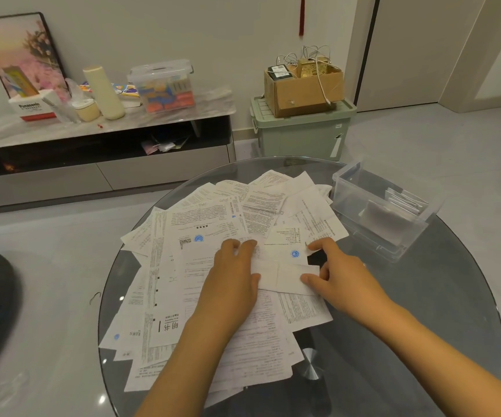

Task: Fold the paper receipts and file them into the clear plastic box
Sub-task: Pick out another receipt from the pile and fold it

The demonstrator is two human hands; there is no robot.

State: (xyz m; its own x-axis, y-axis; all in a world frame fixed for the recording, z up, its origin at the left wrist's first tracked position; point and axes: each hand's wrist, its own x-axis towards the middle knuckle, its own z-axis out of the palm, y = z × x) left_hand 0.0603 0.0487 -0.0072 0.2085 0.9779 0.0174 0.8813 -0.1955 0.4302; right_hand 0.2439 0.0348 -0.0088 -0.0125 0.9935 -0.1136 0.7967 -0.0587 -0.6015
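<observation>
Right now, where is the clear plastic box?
In the head view the clear plastic box sits at the far right edge of the round glass table, right of the spread receipts, beyond the right hand.

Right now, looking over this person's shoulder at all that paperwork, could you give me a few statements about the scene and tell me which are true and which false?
1. Both hands, the left hand and the right hand, are on one folded receipt. True.
2. The clear plastic box has its lid shut. False: it stands open, with some folded papers already inside.
3. The box is to the right of the receipt pile. True.
4. The receipts lie on a wooden desk. False: they lie on a round glass table.
5. A cardboard box sits on a green storage bin. True.
</observation>
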